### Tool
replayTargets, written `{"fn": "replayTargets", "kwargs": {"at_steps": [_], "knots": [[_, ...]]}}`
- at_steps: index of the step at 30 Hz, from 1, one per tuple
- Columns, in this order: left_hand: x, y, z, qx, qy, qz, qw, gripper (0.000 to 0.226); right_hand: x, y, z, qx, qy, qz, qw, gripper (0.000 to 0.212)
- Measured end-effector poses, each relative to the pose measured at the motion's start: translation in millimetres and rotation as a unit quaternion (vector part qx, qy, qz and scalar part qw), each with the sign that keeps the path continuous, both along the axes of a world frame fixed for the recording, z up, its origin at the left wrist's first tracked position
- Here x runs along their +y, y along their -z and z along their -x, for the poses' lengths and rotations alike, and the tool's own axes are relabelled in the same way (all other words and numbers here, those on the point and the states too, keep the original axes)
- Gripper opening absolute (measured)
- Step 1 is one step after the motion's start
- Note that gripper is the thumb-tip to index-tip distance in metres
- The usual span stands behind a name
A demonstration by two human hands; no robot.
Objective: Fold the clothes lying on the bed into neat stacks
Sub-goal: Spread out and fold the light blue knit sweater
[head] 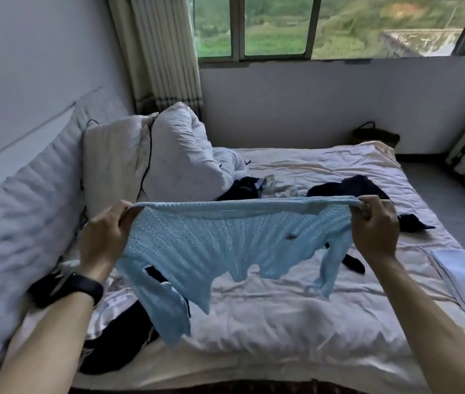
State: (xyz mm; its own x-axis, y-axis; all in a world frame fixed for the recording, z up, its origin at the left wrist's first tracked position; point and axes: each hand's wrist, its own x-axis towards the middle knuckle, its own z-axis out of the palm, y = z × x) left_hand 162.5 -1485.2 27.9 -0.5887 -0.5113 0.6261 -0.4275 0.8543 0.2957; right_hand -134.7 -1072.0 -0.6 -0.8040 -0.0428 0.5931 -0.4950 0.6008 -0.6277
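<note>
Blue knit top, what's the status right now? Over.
Left hand, right hand: each grips one end of the top edge. Light blue knit top stretched in the air above the bed. Dark clothes loose behind it.

Pale walls (pixel 339 98), striped curtain (pixel 163 52), daylit window (pixel 278 24)
</note>
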Motion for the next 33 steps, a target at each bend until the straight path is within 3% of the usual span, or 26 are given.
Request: {"fn": "replayTargets", "kwargs": {"at_steps": [5,11,18,23,27,33], "knots": [[21,-3,-22,-0.023,-0.036,-0.006,0.999,0.050,11,8,-10,0.035,-0.003,-0.004,0.999,0.014],[9,7,-11,-0.064,-0.047,-0.052,0.995,0.056,3,20,-3,-0.022,0.012,0.001,1.000,0.022],[-31,41,62,-0.150,-0.026,-0.104,0.983,0.048,-39,49,40,-0.119,0.011,-0.060,0.991,0.020],[-86,120,137,-0.251,-0.031,-0.174,0.952,0.049,-100,103,101,-0.233,0.005,-0.154,0.960,0.018],[-138,216,210,-0.301,-0.035,-0.225,0.926,0.051,-159,186,168,-0.308,0.015,-0.213,0.927,0.018],[-190,374,323,-0.288,-0.027,-0.320,0.902,0.044,-233,329,254,-0.374,0.051,-0.235,0.896,0.028]]}}
